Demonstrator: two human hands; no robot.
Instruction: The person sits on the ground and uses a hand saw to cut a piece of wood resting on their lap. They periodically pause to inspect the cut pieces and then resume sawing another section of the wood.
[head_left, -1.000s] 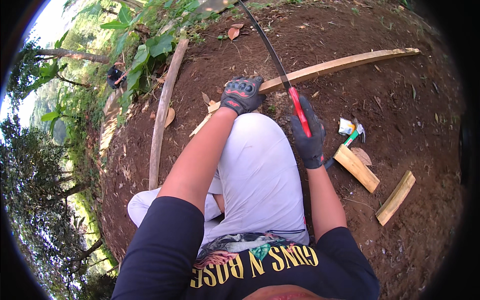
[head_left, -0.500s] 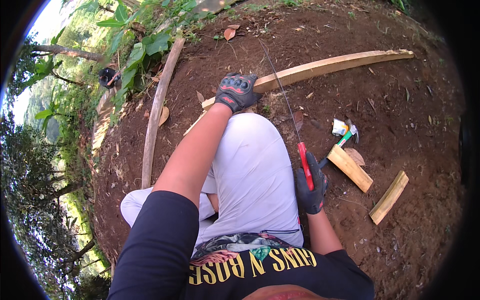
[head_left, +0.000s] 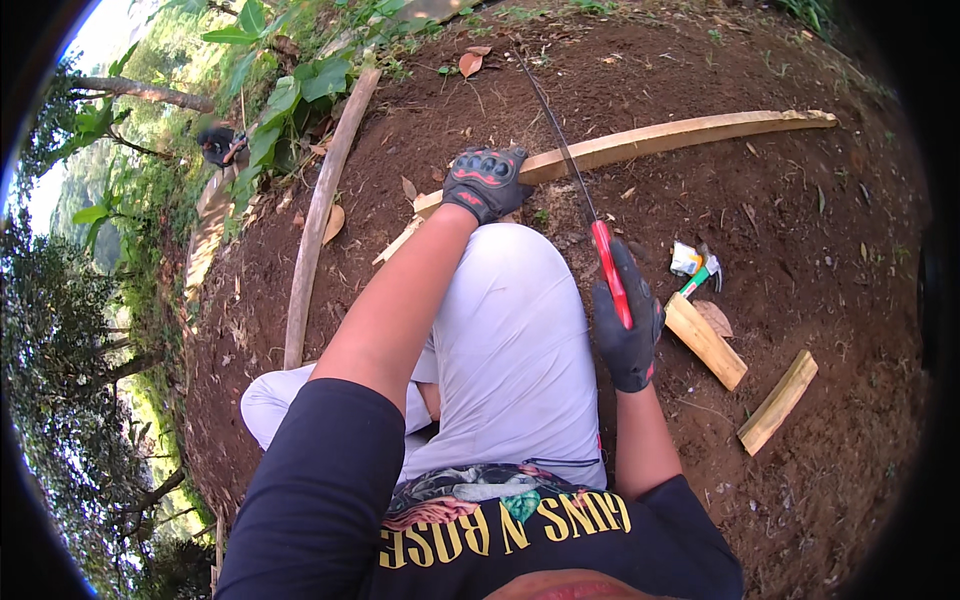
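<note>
My left hand [head_left: 485, 182], in a black glove with red knuckle pads, presses down on a long pale bamboo slat [head_left: 680, 133] that lies across the brown soil. My right hand [head_left: 626, 325], in a dark glove, grips the red handle of a hand saw [head_left: 575, 190]. The thin dark blade crosses the slat just right of my left hand. My knee in light trousers [head_left: 510, 330] sits between the two arms.
A hammer with a green handle [head_left: 700, 272] and two short cut wood pieces [head_left: 705, 340] [head_left: 778, 402] lie on the soil at the right. A long bamboo pole [head_left: 320, 215] runs along the left edge of the dirt patch, with leafy plants [head_left: 285, 90] and a steep slope beyond.
The saw was drawn back toward my body half a second ago and has since been pushed forward again across the slat. My left hand has stayed on the slat.
</note>
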